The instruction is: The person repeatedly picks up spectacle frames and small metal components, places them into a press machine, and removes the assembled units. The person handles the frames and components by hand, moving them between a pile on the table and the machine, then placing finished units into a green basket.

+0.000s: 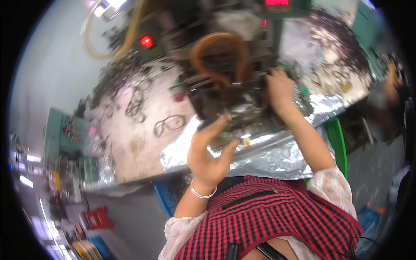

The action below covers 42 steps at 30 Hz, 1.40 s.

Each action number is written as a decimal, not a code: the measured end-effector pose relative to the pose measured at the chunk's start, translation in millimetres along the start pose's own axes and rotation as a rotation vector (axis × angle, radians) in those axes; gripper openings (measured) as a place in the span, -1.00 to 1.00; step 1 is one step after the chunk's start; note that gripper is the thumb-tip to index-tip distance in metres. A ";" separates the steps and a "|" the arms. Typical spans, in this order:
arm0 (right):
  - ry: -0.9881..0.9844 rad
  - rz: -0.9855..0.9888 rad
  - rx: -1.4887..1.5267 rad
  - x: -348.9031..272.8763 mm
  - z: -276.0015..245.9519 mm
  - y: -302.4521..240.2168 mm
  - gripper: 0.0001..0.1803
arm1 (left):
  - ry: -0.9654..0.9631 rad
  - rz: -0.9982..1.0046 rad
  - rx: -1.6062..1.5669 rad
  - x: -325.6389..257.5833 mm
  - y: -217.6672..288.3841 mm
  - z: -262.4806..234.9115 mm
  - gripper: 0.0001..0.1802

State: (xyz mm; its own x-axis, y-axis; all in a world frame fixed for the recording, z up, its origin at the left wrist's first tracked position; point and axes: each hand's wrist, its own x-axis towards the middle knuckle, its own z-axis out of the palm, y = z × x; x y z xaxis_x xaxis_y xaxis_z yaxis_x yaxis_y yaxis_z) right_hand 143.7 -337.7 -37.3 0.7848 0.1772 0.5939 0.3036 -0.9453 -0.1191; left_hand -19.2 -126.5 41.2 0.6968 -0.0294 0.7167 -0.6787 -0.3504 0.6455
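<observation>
Holds left hand spread wide and empty below centre frame, near the machine at upper centre; curls right hand at its right side; cannot tell whether gripping anything.

Machine fixture: dark. Looped hose: orange-brown. Foil: silver. Apron: red-and-black checked. Sleeves: white, faint orange print. Bangle: whitish. Bin: bright green.
</observation>
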 end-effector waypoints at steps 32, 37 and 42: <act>0.006 0.178 0.989 -37.1 -114.1 -33.7 -0.76 | 0.397 -0.435 0.601 -14.3 -161.1 -149.2 -0.71; 0.108 0.363 1.364 -16.9 -74.0 -73.5 -0.65 | 0.606 -0.880 -0.335 -26.6 -144.0 -107.2 -0.73; 0.014 0.473 1.476 -18.4 -85.3 -80.7 -0.56 | 0.526 -0.571 -0.376 -22.5 -95.4 -74.4 -0.71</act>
State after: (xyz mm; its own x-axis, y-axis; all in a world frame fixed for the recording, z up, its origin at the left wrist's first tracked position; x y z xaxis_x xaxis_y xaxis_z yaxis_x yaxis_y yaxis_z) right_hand 58.7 -288.0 29.2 0.9573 -0.0597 0.2827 0.2890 0.1889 -0.9385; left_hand 12.6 -22.8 -16.8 0.8197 0.5268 0.2250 -0.3540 0.1570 0.9220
